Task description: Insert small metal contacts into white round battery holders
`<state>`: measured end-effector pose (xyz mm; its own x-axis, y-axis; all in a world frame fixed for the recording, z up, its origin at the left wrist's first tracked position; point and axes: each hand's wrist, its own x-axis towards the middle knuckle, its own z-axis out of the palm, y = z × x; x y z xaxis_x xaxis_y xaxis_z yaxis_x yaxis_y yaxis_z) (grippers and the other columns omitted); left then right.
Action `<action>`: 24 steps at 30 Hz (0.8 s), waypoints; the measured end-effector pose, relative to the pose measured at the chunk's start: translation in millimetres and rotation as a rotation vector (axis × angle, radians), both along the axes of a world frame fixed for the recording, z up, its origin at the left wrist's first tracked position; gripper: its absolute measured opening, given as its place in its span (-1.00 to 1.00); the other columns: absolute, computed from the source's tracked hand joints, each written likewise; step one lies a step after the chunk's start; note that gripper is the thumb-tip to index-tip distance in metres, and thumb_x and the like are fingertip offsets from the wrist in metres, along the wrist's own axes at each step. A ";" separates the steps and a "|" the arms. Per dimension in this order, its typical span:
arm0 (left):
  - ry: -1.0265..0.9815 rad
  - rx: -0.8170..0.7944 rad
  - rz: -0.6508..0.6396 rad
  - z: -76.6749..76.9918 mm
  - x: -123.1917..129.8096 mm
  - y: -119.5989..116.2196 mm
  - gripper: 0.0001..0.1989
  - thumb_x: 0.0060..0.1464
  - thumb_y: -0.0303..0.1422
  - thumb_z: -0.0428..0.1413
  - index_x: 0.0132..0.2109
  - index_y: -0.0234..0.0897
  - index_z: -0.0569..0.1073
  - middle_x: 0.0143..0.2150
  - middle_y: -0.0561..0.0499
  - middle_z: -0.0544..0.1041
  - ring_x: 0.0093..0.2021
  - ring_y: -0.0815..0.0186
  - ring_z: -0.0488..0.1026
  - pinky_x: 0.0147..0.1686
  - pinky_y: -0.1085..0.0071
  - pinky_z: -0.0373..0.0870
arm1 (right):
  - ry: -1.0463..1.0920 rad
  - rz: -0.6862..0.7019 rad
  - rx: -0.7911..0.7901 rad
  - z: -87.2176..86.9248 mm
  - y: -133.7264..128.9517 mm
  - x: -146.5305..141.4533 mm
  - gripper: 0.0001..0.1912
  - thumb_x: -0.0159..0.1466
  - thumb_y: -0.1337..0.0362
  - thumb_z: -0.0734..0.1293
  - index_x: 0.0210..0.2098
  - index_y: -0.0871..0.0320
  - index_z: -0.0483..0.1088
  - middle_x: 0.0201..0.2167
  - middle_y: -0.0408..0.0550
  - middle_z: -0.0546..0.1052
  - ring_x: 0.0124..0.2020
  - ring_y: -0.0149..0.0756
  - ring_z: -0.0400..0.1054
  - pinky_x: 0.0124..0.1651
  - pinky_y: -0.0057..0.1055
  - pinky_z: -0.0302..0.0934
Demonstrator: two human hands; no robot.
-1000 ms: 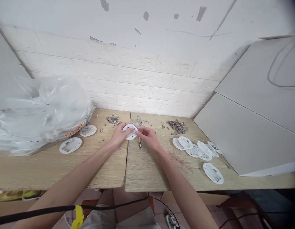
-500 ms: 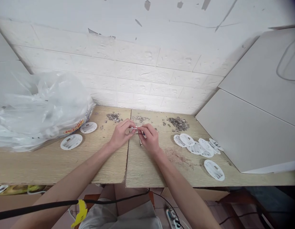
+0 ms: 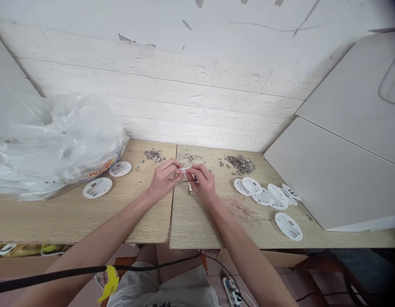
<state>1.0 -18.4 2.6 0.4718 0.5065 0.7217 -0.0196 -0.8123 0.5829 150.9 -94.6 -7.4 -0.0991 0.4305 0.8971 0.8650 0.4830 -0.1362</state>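
Observation:
Over the seam of the tabletop, my left hand (image 3: 164,179) and my right hand (image 3: 204,182) meet with fingertips pinched on a small white plastic piece (image 3: 184,170). Its full shape is hidden by the fingers. A slim metallic strip (image 3: 190,187) shows just under my right fingers, with a dark blue bit beside it; whether the hand holds it I cannot tell. Just beyond the hands lie loose piles of tiny metal parts: a left pile (image 3: 154,155), a thin middle scatter (image 3: 188,158) and a larger right pile (image 3: 240,165).
Overlapping white plastic discs (image 3: 263,197) lie at the right, with a single disc (image 3: 288,226) nearer the front edge. Two more discs (image 3: 97,188) rest by a big clear plastic bag (image 3: 56,145) at left. A black cable (image 3: 72,271) with a yellow tag crosses in front.
Both hands keep their pinch on the white piece, which now shows a little more between the fingertips. The view has shifted slightly; the discs and metal piles have not moved.

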 end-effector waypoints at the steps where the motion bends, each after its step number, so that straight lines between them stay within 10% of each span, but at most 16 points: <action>1: -0.002 -0.006 0.000 -0.5 0.0 0.3 -0.81 0.07 -0.31 0.10 -0.48 -0.21 0.37 -0.28 -0.08 0.48 -0.26 0.27 0.40 -0.20 0.33 0.32 | 0.012 -0.007 -0.023 -0.5 0.3 0.9 -0.85 0.32 0.36 0.21 -0.19 0.13 0.41 -0.31 0.02 0.45 -0.32 -0.38 0.36 -0.32 -0.48 0.27; 12: -0.075 -0.374 -0.059 3.7 6.6 -5.4 -0.79 -0.03 -0.17 0.21 -0.37 -0.22 0.53 -0.27 -0.08 0.47 -0.25 0.25 0.40 -0.31 0.36 0.41 | 0.168 0.012 -0.163 6.3 3.5 5.2 -0.89 0.32 0.31 0.22 -0.24 0.11 0.39 -0.19 0.02 0.49 -0.12 -0.28 0.35 -0.08 -0.30 0.29; 24: -0.031 -0.387 -0.054 -1.0 9.2 -4.0 -0.82 -0.03 -0.21 0.21 -0.37 -0.23 0.50 -0.29 -0.04 0.45 -0.27 0.29 0.37 -0.36 0.44 0.36 | 0.216 -0.032 -0.301 -2.8 8.5 7.3 -0.86 0.30 0.31 0.21 -0.18 0.14 0.38 -0.26 0.01 0.49 -0.22 -0.26 0.36 -0.16 -0.34 0.26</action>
<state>10.2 -22.4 1.6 0.4866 0.7189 0.4964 -0.0786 -0.5298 0.8444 158.2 -86.1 -10.2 0.0963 0.6781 0.7287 0.8150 0.3665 -0.4488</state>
